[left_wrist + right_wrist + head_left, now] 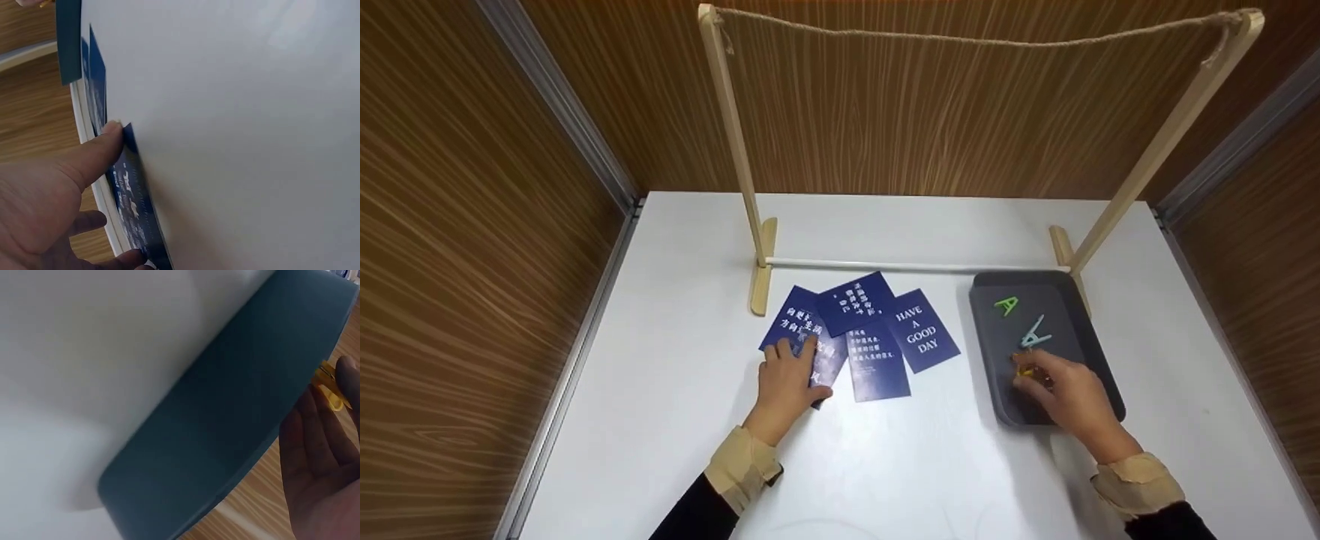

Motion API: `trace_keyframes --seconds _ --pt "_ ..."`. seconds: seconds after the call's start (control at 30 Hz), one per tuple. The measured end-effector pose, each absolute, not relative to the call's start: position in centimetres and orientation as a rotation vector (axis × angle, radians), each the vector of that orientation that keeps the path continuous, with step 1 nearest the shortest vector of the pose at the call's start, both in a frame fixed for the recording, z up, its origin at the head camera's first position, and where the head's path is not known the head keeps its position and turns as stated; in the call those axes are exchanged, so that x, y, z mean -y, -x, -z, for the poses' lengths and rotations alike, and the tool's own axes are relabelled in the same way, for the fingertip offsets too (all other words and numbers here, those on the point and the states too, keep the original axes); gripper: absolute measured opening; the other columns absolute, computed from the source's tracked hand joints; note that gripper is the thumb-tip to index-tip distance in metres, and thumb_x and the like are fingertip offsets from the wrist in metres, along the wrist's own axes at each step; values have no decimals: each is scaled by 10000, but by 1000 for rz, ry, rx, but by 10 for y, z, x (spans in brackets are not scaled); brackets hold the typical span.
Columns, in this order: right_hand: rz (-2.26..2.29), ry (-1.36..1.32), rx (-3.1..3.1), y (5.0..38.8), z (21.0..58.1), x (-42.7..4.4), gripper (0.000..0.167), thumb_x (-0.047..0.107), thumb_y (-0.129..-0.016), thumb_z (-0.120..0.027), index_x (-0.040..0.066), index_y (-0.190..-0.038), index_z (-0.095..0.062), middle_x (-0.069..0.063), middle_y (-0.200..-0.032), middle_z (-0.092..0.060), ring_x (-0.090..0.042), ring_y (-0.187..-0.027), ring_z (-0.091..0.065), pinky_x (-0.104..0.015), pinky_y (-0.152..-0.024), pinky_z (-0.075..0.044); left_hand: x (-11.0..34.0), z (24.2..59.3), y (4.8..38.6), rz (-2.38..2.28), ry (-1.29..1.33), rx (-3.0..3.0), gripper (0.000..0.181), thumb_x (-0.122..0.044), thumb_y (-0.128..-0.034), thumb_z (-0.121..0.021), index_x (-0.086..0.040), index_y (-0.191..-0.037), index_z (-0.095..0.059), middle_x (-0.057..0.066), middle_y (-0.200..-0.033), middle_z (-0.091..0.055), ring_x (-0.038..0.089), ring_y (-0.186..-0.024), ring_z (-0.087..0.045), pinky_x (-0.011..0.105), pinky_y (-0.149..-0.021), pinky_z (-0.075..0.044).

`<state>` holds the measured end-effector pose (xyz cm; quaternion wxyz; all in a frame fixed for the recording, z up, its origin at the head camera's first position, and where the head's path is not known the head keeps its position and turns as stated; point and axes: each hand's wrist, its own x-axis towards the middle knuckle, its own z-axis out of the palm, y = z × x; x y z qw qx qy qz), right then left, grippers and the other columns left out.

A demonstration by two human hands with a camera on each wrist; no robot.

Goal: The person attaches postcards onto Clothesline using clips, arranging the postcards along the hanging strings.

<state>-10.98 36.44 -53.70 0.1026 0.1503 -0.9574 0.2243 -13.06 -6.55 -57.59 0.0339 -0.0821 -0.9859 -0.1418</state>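
Yellow clip (332, 391) is held between the thumb and fingers of the right hand (1076, 394), above the floor of a dark tray (1057, 300); its long axis cannot be read, since much of it is covered by the fingers. The relation judged to matter most is between this clip and the blue cards (879, 364): these are laid well to the left of the right hand, outside the tray, and nearer the left hand (786, 386). That hand is rested on the leftmost cards (831, 354), thumb and fingers spread apart; whether a card is actually gripped cannot be told. The HAVE A GOOD DAY card (924, 330), closest to the right hand, is turned so that its long axis is pointed away and leftward from that hand. Just beyond the right fingertips a light blue clip (1034, 336) is placed, with a green clip (1007, 305) farther on. Well beyond both hands, a rope (1005, 42) is strung between wooden posts (742, 150).
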Motion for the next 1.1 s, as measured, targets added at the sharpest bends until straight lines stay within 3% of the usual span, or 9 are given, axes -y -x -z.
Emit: trace_keyframes --seconds 0.07,0.13,0.27,0.4,0.53,0.67,0.9,1.1 --pt "-689 -417 2857 113 534 -361 604 146 -774 -865 159 -1320 -609 -18 -932 -743 -156 -768 -690 -359 -645 -553 68 575 134 527 214 3047 1054 -485 -594 -925 -114 -1467 -467 277 -1122 -496 382 -965 -492 475 -693 -500" --pt "-693 -398 2882 115 531 -358 647 182 -772 -871 151 -1352 -586 -9 -903 -736 -149 -756 -680 -343 -633 -541 70 574 138 631 178 3059 1102 -453 -561 -948 -117 -1482 -446 274 -1118 -482 384 -980 -489 494 -717 -493" --pt "-686 -433 2882 123 525 -352 463 212 -769 -872 125 -1187 -694 28 -856 -719 -130 -738 -657 -325 -634 -538 76 571 143 838 120 3084 1162 -386 -542 -975 -129 -1513 -391 298 -1151 -524 411 -1027 -509 536 -786 -493" --pt "-749 -524 2895 134 518 -340 356 183 -774 -868 111 -1084 -709 53 -864 -715 -101 -750 -657 -300 -652 -560 87 565 144 1036 78 3099 1146 -321 -620 -949 -127 -1550 -310 288 -1255 -610 452 -1096 -575 573 -853 -505" --pt "-860 -622 2952 149 504 -324 307 154 -791 -853 121 -1052 -693 46 -894 -717 -97 -783 -665 -285 -675 -572 97 550 142 1192 48 3117 998 -241 -756 -861 -104 -1558 -282 274 -1302 -606 463 -1133 -599 607 -908 -486" --pt "-954 -691 2979 169 480 -306 335 233 -812 -842 137 -1099 -696 54 -888 -713 -101 -763 -658 -266 -664 -568 104 528 143 1294 35 3105 761 -192 -865 -765 -96 -1505 -364 245 -1236 -640 434 -1120 -609 600 -934 -471" --pt "-1114 -776 2901 208 430 -274 342 298 -893 -761 105 -1162 -675 26 -883 -739 -166 -764 -704 -255 -679 -566 108 496 154 1517 145 2901 373 -151 -928 -689 -112 -1278 -565 87 -1027 -703 246 -947 -644 466 -864 -512" --pt "-1111 -821 2865 236 383 -241 374 298 -901 -757 95 -1201 -666 -41 -968 -733 -180 -864 -687 -264 -728 -562 107 480 167 1771 258 2638 191 -144 -970 -642 -51 -1137 -635 112 -1021 -694 203 -875 -668 379 -777 -563"
